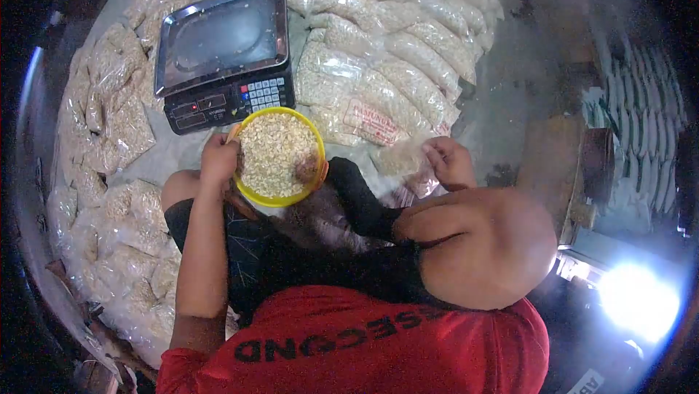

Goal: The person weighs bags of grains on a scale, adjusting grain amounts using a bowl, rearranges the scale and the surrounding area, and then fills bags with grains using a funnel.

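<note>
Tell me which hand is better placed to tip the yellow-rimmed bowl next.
Probably the left hand: it grips the yellow-rimmed bowl at its side. The right hand is apart from the bowl and appears to pinch a clear plastic bag.

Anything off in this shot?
One thing: a reddish-brown patch among the pale pieces in the yellow bowl in the left hand, near the right rim. It contrasts with the rest; can't tell what it is.
</note>
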`<state>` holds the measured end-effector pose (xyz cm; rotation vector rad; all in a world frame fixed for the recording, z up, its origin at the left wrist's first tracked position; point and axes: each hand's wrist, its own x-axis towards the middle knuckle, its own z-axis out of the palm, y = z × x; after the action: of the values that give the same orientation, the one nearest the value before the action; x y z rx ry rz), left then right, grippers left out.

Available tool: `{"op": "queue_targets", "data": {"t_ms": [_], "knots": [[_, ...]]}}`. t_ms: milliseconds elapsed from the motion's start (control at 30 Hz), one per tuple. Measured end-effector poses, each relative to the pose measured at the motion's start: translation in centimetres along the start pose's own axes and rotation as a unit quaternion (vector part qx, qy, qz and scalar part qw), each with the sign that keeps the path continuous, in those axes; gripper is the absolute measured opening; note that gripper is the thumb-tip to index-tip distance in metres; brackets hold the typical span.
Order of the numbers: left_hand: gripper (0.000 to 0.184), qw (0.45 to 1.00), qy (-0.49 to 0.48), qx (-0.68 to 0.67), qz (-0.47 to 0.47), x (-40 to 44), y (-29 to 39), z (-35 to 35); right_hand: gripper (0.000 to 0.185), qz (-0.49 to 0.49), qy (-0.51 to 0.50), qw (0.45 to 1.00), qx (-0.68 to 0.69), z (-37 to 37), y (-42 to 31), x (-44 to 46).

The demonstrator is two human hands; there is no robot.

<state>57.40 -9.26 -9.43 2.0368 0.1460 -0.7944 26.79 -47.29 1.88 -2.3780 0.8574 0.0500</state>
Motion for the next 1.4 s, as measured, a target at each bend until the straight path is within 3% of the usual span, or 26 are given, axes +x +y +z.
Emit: {"op": "queue_targets", "data": {"t_ms": [67,133,167,233,333,567,800,967,1300,1400], "knots": [[0.017,0.999,-0.001,0.003,0.034,-0.2,-0.2,-0.3,0.020,-0.034,-0.022,0.999,0.021,-2.3,-1.1,0.6],[0.017,0.998,-0.011,0.035,0.043,1.4,-1.8,-0.7,0.012,-0.036,-0.174,0.982,-0.058,-4.8,-1.2,1.2],[0.017,0.998,-0.011,0.034,0.048,1.9,-2.2,-0.6,0.012,-0.037,-0.168,0.983,-0.058,-6.0,-1.3,1.1],[0.017,0.999,-0.016,0.040,0.024,2.1,-2.5,-0.8,0.009,0.042,-0.246,0.967,0.059,-8.1,-2.0,0.3],[0.018,1.000,-0.011,0.008,0.016,-1.2,1.1,-0.6,0.009,0.022,-0.239,0.969,0.056,-9.6,-6.3,-3.1],[0.017,0.993,-0.059,-0.100,-0.018,0.0,-0.1,-0.5,0.012,-0.038,-0.227,0.972,0.042,-8.9,-5.1,-3.6],[0.018,0.997,-0.061,-0.044,-0.020,0.5,-0.6,-0.5,0.015,-0.050,-0.212,0.975,0.051,-8.8,-4.9,-5.0],[0.020,0.995,-0.053,-0.079,-0.040,-1.0,1.7,0.3,0.018,-0.065,-0.200,0.976,0.060,-8.2,-4.2,-5.1],[0.016,0.999,-0.040,0.013,0.011,1.9,-1.4,-0.1,0.023,-0.079,-0.183,0.977,0.078,-7.0,-3.9,-6.6],[0.015,0.997,-0.064,-0.044,-0.021,0.1,0.4,0.2,0.024,-0.083,-0.162,0.980,0.085,-5.9,-3.8,-6.6]]}}
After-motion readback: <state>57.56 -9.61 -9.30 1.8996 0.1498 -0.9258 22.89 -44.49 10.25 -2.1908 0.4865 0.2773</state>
